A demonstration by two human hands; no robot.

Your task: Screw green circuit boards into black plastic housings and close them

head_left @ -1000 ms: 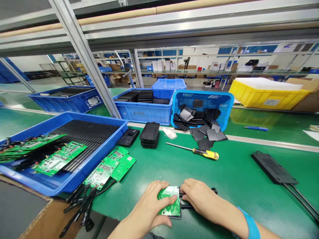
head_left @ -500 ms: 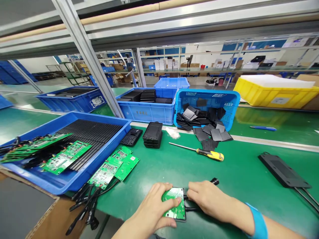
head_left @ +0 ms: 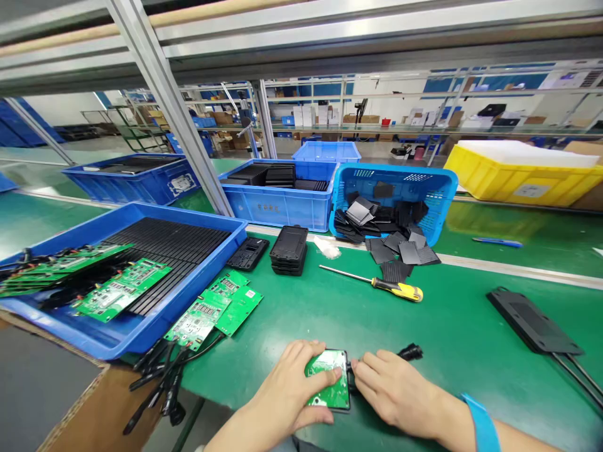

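Note:
A green circuit board [head_left: 335,390] lies face down in a shallow black case near the front edge of the green bench. Around its left side my left hand [head_left: 296,392] is closed, thumb pressed on the board's middle. My right hand [head_left: 389,386] pinches a black cable [head_left: 349,365] where it leaves the case's right side. The cable's black connector [head_left: 411,352] sticks out beyond that hand. A second cable is mostly hidden under my right fingers. Farther off lies a yellow-and-black screwdriver [head_left: 398,289].
At left stands a blue tray [head_left: 127,342] of boards and black ribbed parts; loose circuit boards [head_left: 200,320] lie beside it. Behind are stacked black cases [head_left: 288,251], a blue basket [head_left: 440,210] spilling black plates, and a yellow bin [head_left: 513,182]. A closed black unit [head_left: 532,320] lies right.
My right hand has shifted slightly down and its fingers now cover the lower cable. The left hand keeps its hold on the board and case. The camera view has tilted slightly.

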